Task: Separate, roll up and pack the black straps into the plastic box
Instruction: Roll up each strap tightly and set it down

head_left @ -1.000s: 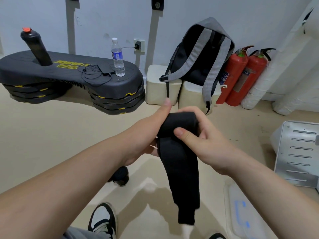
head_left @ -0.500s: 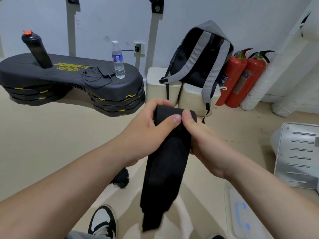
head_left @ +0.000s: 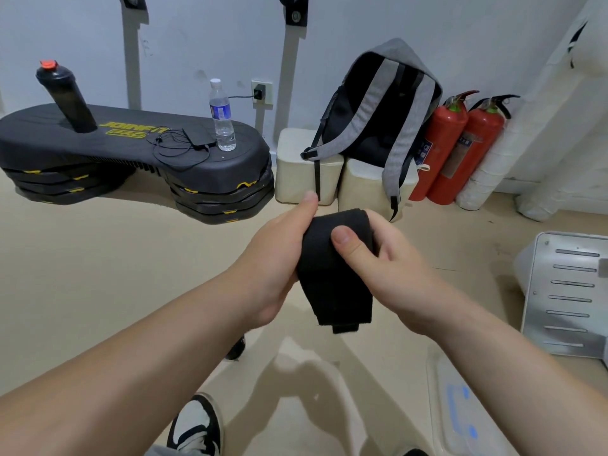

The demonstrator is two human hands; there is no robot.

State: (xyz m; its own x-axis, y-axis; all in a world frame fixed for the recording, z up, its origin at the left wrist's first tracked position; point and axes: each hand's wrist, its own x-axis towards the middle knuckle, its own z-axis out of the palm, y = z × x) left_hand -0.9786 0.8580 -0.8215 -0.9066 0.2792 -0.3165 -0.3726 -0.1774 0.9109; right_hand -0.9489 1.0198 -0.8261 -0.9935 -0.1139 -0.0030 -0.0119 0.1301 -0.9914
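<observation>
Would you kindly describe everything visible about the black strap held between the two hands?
The black strap is a wide band of matte, felt-like fabric, rolled at its top, with the loose end hanging down to a narrower tab. It is held in mid-air above the beige floor. The left hand holds its left side, thumb raised; the right hand grips the roll, thumb pressing on its front.

Left hand (head_left: 268, 261), right hand (head_left: 399, 271) close together, fingers (head_left: 346, 247) curled round black strap (head_left: 339, 291)
</observation>
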